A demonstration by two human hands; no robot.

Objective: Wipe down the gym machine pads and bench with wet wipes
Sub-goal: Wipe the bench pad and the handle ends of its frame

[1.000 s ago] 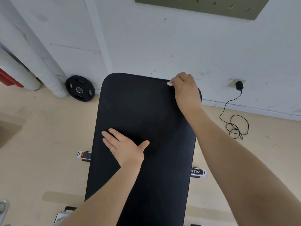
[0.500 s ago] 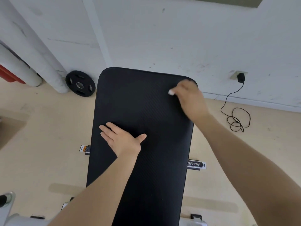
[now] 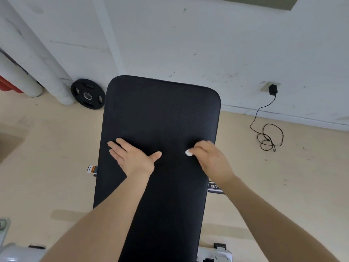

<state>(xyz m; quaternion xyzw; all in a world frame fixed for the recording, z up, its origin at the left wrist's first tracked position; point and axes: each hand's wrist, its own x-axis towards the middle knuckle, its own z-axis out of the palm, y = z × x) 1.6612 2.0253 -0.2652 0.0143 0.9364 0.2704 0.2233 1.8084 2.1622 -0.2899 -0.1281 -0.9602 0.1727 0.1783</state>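
A long black padded bench [image 3: 160, 114] runs away from me toward the white wall. My left hand [image 3: 132, 157] lies flat on its left half, fingers straight and spread. My right hand [image 3: 211, 159] is on the right half of the pad, blurred, with its fingers curled over a small white wet wipe [image 3: 188, 152]. Only a bit of the wipe sticks out beside the thumb; the rest is hidden under the hand.
A black weight plate [image 3: 87, 94] leans against the wall left of the bench. White pipes [image 3: 37, 59] run down at the far left. A black charger and coiled cable [image 3: 269, 137] lie on the beige floor at right. Bench frame parts [image 3: 215, 252] show at the bottom.
My right hand has slid the wipe from the far right corner of the pad back toward me along the right side. My left hand has stayed flat on the pad.
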